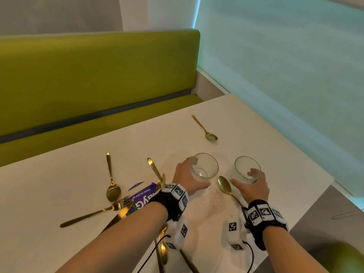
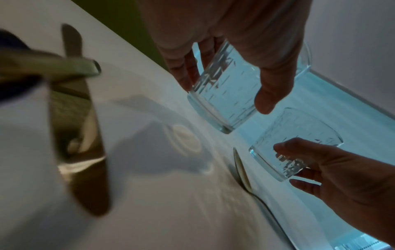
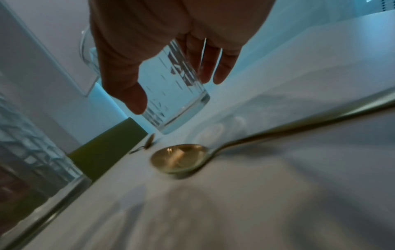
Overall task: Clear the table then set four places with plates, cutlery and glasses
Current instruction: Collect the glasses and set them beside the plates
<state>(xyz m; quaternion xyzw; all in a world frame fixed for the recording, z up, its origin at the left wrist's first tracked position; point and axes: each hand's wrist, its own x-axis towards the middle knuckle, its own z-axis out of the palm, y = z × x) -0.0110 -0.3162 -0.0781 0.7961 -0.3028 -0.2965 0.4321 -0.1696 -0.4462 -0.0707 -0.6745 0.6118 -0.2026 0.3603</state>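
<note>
Two empty clear glasses are at the middle of the white table (image 1: 256, 123). My left hand (image 1: 197, 174) grips the left glass (image 1: 204, 167) around its side, thumb towards me and fingers on its far side; in the left wrist view the hand (image 2: 226, 88) wraps the same glass (image 2: 226, 101). My right hand (image 1: 243, 177) grips the right glass (image 1: 246, 168) the same way, and the right wrist view shows that glass (image 3: 177, 104) too. Whether the glasses rest on the table or hang just above it, I cannot tell. A gold spoon (image 1: 224, 185) lies between my hands.
Another gold spoon (image 1: 208, 133) lies further back. To the left lie a spoon (image 1: 113, 189), a fork (image 1: 118, 205), a knife (image 1: 120, 214) and a purple packet (image 1: 141, 197). More cutlery lies under my left wrist. A green bench (image 1: 98, 75) runs behind the table.
</note>
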